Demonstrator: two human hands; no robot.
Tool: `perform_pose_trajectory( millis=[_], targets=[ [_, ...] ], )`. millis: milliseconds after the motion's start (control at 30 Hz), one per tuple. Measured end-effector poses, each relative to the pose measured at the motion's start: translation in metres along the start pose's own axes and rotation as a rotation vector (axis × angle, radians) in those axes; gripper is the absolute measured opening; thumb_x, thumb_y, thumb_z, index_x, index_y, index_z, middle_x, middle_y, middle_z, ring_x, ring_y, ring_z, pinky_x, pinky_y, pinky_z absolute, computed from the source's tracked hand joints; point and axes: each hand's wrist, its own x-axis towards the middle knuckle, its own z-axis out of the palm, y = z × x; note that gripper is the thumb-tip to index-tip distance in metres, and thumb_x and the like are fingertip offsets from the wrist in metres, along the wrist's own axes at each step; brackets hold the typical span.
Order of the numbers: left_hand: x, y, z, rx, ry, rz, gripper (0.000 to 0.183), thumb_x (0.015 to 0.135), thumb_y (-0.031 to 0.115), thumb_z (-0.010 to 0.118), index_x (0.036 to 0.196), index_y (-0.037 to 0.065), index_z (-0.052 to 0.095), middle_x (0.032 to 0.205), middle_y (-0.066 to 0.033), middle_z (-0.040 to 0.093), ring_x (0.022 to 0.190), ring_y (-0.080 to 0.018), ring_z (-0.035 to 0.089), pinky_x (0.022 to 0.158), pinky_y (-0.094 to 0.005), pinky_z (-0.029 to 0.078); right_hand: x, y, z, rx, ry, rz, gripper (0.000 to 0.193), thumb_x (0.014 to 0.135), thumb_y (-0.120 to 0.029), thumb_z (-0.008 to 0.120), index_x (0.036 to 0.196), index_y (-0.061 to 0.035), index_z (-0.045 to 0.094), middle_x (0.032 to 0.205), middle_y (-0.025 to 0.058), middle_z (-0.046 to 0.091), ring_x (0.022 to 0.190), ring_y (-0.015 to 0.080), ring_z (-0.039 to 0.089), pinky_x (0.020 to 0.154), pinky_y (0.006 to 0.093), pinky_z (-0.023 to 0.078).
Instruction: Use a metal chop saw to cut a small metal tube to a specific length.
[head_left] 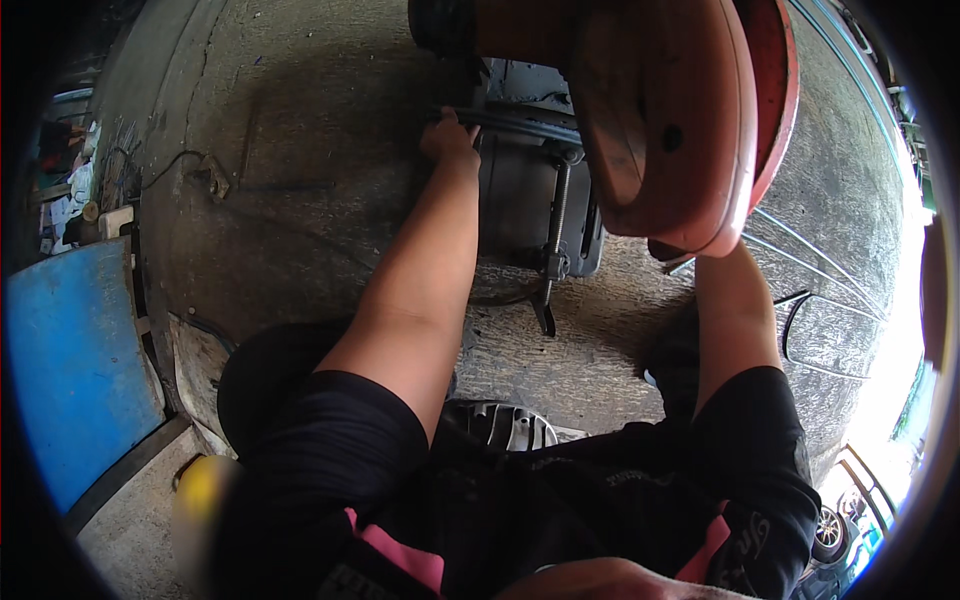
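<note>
Well, from the head view, the bare left hand [450, 138] has its fingers closed narrowly on the end of a long, dark metal bar [525, 124], which runs rightward from them toward a big, rounded red guard [680, 130]. Below-right of those fingers lies a grey threaded steel screw [559, 210]. The right hand [710, 262] is mostly hidden behind the guard; I cannot tell its grip.

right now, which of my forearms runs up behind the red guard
The right forearm: its far end disappears behind the red guard, while the left forearm is uncovered up to the left hand at the dark bar.
</note>
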Motion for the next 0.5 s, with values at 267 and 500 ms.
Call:
perform_pose_trajectory(
  millis=[267,500],
  targets=[
    [0.004,-0.002,0.001,-0.012,-0.032,-0.002,0.030,0.093,0.015,0.063,0.118,-0.002,0.057,0.110,-0.0171,0.062,0.095,-0.0307,0.064,0.075,-0.0415,0.063,0.007,0.004,0.001,0.003,-0.042,-0.020,0.023,0.097,-0.021,0.050,0.109,-0.0022,0.055,0.100,0.0133,0.063,0.093,0.0276,0.063,0.087,0.0424,0.053],
    [-0.001,0.005,0.004,-0.030,-0.003,-0.025,0.033,0.094,0.016,0.062,0.117,-0.006,0.057,0.112,-0.0182,0.062,0.095,-0.0310,0.065,0.076,-0.0399,0.063,0.011,0.010,0.004,-0.021,0.064,0.052,0.019,0.093,-0.019,0.058,0.103,-0.0022,0.055,0.091,0.0122,0.058,0.084,0.0275,0.060,0.081,0.0446,0.056]
  ],
)
